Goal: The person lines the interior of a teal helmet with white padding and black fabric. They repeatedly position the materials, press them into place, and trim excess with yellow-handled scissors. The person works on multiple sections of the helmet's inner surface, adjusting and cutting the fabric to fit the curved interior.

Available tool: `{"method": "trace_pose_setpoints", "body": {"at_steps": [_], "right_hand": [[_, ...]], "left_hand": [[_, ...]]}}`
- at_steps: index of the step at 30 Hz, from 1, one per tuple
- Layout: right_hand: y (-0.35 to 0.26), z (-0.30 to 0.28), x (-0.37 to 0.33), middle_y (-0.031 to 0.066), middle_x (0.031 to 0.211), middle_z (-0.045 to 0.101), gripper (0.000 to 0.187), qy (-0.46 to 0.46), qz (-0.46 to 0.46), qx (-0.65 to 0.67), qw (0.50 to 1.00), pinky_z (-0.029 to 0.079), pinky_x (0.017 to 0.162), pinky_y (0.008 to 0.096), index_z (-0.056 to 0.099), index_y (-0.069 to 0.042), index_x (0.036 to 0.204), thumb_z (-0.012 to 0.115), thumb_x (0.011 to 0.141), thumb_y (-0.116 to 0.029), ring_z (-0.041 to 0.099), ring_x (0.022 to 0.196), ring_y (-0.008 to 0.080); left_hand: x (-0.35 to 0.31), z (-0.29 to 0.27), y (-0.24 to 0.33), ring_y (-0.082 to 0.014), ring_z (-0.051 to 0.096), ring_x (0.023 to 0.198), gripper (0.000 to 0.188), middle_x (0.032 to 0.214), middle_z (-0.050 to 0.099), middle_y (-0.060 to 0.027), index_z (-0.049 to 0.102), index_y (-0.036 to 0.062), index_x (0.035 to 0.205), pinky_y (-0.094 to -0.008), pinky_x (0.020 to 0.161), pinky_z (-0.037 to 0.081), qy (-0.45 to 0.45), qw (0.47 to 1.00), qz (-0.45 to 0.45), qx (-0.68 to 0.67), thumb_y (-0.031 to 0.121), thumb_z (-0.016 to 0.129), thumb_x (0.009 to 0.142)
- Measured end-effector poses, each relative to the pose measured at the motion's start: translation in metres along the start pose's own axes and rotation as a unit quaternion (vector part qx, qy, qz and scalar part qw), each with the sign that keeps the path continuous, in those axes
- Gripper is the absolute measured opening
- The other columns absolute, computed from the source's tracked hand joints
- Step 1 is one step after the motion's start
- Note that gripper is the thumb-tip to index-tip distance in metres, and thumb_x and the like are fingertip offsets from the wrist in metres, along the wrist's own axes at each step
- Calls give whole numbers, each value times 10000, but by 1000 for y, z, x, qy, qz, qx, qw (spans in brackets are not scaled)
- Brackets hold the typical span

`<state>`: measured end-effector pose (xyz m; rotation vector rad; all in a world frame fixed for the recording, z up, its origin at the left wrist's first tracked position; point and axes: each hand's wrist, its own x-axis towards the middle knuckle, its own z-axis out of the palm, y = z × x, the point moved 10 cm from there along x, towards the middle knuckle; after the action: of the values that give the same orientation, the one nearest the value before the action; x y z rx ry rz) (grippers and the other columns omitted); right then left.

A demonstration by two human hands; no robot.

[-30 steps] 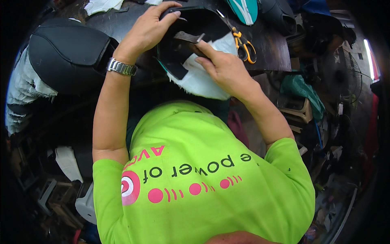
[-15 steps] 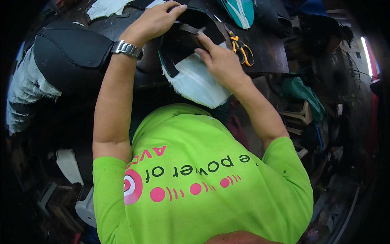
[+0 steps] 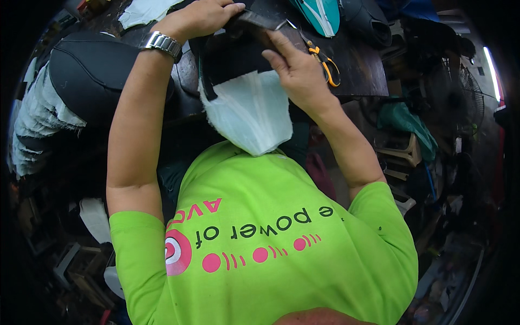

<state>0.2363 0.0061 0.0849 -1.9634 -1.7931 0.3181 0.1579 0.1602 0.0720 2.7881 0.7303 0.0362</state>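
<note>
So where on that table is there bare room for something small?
There's a bare patch of dark tabletop between the orange-handled scissors and the table's right edge. Left of the scissors it's crowded: left hand, right hand, white fabric, black padded piece.

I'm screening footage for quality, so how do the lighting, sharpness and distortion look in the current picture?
Head view: the white light strip at right is blown out; the green shirt is well lit, but the fan sinks into gloom. Same head view: the dark tool by the right hand looks slightly soft; the fisheye leaves black corners.
</note>
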Motion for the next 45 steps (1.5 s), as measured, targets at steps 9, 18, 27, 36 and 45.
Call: {"method": "trace_pose_setpoints", "body": {"at_steps": [9,18,27,36,45], "right_hand": [[9,-23,-47,220,910,709,402,158,-90,163,970,541,725,490,620,-231,1395,642,1006,-334,703,829,416],[51,13,-58,225,863,708,429,39,44,12,998,546,733,518,518,-235,1436,597,1023,-320,702,827,433],[46,14,-7,239,859,719,438,110,31,-50,992,556,728,566,487,-231,1439,580,1028,-352,708,822,462],[66,14,-77,259,999,716,404,83,147,45,985,551,826,449,580,-139,1387,634,1020,-299,699,957,451],[47,-46,-109,219,1103,746,431,117,56,193,973,552,902,355,616,-60,1399,703,997,-189,745,999,298]], "left_hand": [[0,-5,-3,-423,636,1196,490,1249,689,-239,667,57,1265,-489,1022,494,-11,987,-135,-88,447,446,1067],[25,9,19,-427,654,1175,523,1211,707,-239,677,10,1214,-499,1021,502,-46,995,-73,44,439,411,1077],[54,34,4,-419,622,1239,583,1295,670,-257,667,-15,1255,-490,1073,468,-104,989,-33,102,447,353,1087],[43,38,6,-377,595,1305,531,1386,639,-215,624,72,1393,-455,1086,479,22,995,-93,39,457,412,1096],[32,3,48,-441,658,1131,498,1199,702,-250,639,17,1275,-502,990,502,88,984,155,-12,429,446,1073]]}}
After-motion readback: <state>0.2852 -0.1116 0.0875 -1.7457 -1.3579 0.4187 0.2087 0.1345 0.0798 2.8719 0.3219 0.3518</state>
